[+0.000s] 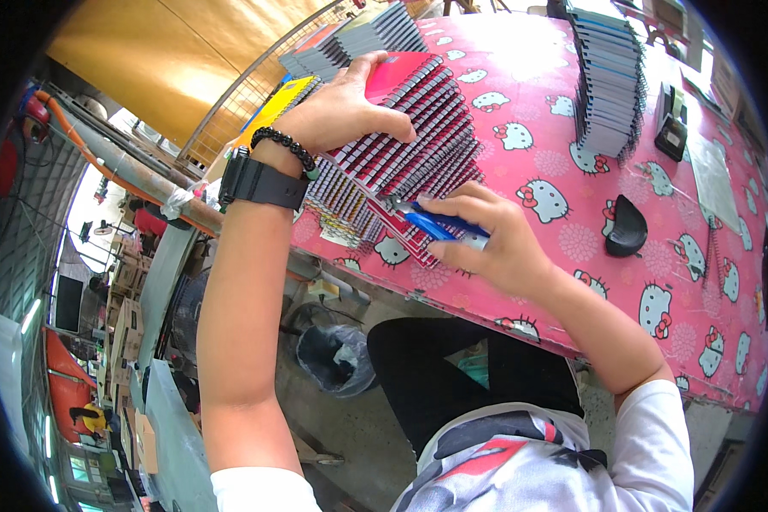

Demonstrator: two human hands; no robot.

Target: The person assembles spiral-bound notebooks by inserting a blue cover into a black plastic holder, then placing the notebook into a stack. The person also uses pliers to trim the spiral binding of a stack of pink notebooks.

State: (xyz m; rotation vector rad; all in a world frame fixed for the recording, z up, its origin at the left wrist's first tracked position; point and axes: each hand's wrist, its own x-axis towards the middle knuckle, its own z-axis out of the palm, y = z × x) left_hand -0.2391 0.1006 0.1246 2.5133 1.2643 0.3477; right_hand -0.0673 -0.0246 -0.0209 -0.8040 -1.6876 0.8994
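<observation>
A tall stack of red spiral notebooks (442,109) leans at the table's near left, its rows of coil bindings facing me. My left hand (350,111) grips the upper part of the stack, thumb across the coils and fingers over the red covers. In my right hand (499,235) is a pair of blue-handled wire cutters (431,224). Its metal jaws touch the lower end of the coils, close to the table edge. Yellow spiral notebooks (283,109) stand left of the red ones, partly behind my left wrist.
The table has a pink patterned cover (563,205). Grey stacks of spiral notebooks (382,32) stand at the back left, another tall stack (606,81) at the back right. A black stapler (672,124) and a black curved object (626,226) lie right. A lined bin (333,354) stands below.
</observation>
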